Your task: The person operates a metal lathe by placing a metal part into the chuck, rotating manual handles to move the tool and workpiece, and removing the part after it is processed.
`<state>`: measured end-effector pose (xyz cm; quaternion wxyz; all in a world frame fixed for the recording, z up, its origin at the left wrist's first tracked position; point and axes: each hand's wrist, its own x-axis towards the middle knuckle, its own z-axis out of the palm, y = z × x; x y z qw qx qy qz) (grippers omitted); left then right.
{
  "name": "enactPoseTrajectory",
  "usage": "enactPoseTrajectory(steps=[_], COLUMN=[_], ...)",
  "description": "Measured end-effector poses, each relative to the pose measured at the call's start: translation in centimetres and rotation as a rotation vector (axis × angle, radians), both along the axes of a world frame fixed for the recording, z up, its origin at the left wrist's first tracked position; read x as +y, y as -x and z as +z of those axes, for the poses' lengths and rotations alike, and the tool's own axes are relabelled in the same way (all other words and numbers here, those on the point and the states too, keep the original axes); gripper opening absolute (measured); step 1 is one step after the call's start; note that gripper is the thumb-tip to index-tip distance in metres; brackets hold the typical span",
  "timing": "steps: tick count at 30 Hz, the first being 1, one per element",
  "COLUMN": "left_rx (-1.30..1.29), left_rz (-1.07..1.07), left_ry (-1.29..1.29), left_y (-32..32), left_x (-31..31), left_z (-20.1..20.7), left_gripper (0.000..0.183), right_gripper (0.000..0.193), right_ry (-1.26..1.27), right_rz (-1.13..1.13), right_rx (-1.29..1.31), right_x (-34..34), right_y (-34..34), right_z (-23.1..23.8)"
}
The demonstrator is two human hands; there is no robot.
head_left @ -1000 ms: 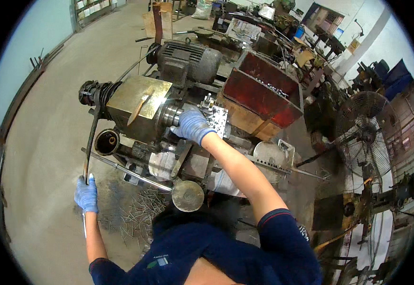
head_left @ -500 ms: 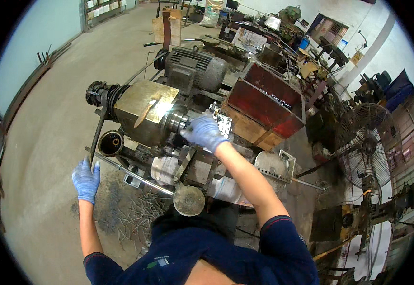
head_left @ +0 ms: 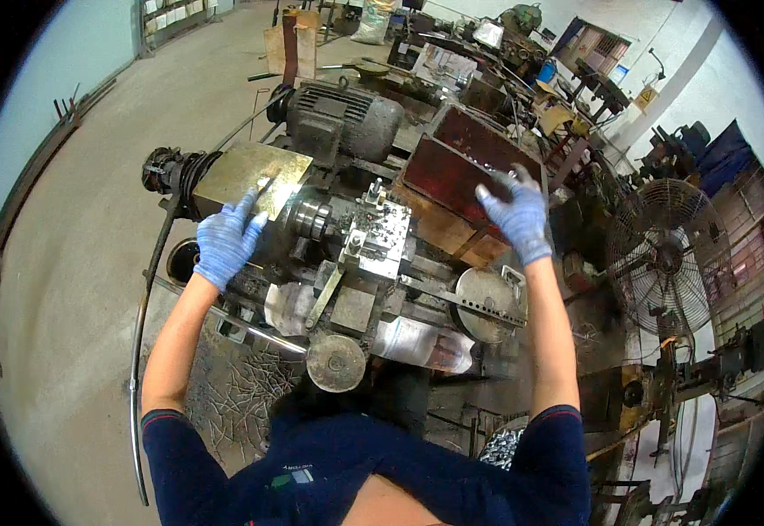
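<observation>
My left hand [head_left: 227, 244], in a blue-white knit glove, reaches over the brass-coloured top of the lathe headstock [head_left: 224, 175]. Its thumb and forefinger are apart. They lie over a thin wooden-looking stick [head_left: 267, 183], which the hand mostly hides. My right hand [head_left: 519, 216], gloved alike with greyish fingertips, is held over the near side of a red metal bin [head_left: 443, 171]. Its thumb and fingers are spread, with nothing visible between them. Between the hands are the bare spindle chuck [head_left: 314, 219] and a tool slide [head_left: 384, 237] strewn with metal chips.
A long lever with a metal tube [head_left: 137, 386] slants down at the left. A round handwheel disc [head_left: 336, 363] is nearest my body. Behind the headstock stands an electric motor [head_left: 343, 118]. A caged fan [head_left: 667, 254] is at the right. Metal shavings [head_left: 246, 394] litter the floor.
My left hand has left the lever and come right onto the headstock; the lever's metal tube now shows down the left. My right hand has moved from the chuck to the red bin.
</observation>
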<state>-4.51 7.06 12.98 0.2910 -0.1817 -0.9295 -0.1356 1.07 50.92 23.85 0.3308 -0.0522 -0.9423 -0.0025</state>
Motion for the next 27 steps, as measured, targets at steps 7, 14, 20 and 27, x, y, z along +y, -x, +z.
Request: enactPoseTrajectory(steps=[7,14,20,27], left_rx=[-0.012,-0.201,-0.172,0.144], left_rz=[-0.265,-0.340,-0.300,-0.184], left_ry=[-0.172,-0.023,0.019,-0.261], left_y=[-3.8,-2.5,-3.2,-2.4], left_x=[4.3,9.9,8.0,3.2], left_z=[-0.9,-3.0,-1.8,2.9], left_gripper=[0.024,0.023,0.024,0.022], right_gripper=[0.030,0.025,0.027,0.028], right_ry=[0.354,0.522,0.682,0.698], right_rz=[0.200,0.161,0.033,-0.008], right_rx=[-0.027,-0.128,-0.138,-0.099], right_x=[-1.9,0.2,1.0,3.8], right_y=[-9.5,-15.0,-18.4,-22.2], right_z=[-7.7,-11.3,-11.6,-12.7])
